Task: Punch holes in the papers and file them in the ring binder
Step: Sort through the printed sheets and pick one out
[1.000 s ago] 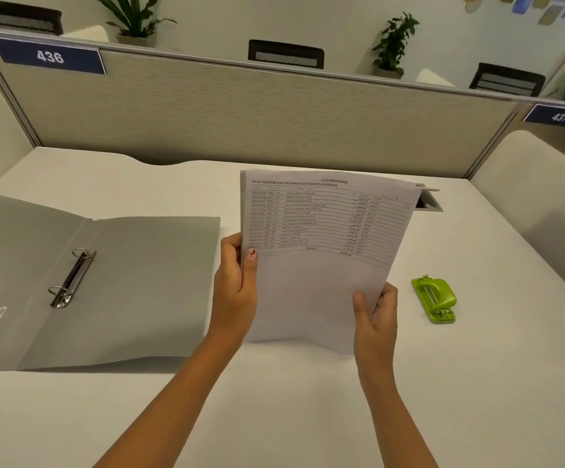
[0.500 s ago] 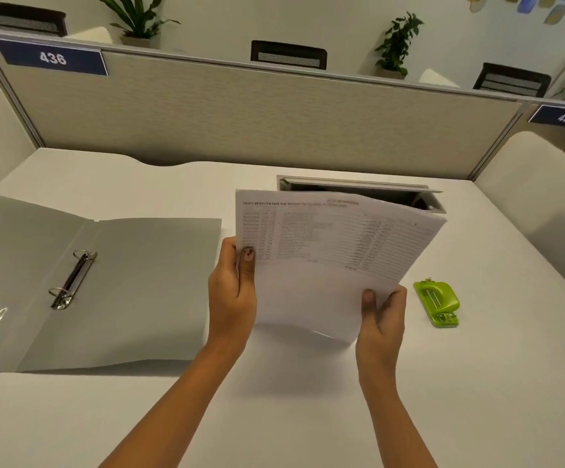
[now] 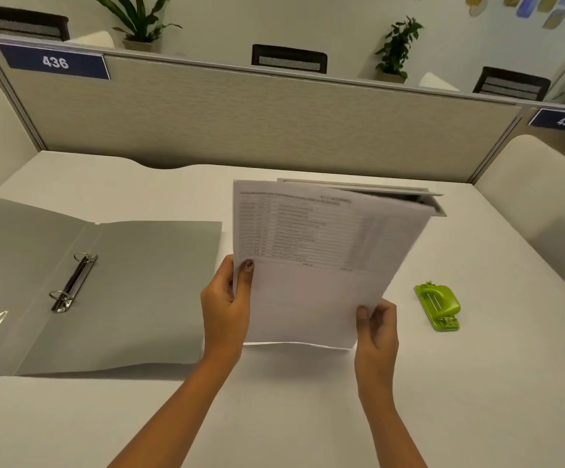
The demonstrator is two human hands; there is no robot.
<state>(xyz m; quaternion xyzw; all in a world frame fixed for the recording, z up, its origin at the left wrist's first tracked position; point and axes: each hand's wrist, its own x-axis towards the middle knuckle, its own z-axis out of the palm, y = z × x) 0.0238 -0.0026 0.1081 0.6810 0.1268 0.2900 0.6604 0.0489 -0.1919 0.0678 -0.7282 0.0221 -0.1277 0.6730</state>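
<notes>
Together both hands grasp the papers [image 3: 315, 265], the left hand [image 3: 226, 307] pinching their left edge with thumb on top, the right hand [image 3: 377, 327] gripping the lower right corner, above the white desk [image 3: 308, 417]. At nine o'clock the grey ring binder [image 3: 132, 292] lies open; at three o'clock sits the green hole punch [image 3: 438, 305].

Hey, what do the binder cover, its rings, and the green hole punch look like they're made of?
Binder cover: probably matte grey plastic; it lies thin and slightly wavy, with a soft sheen.
Rings: shiny metal, judging by the bright chrome-like glints.
Hole punch: glossy lime-green body, likely plastic or painted metal; silvery metal parts show on top.
</notes>
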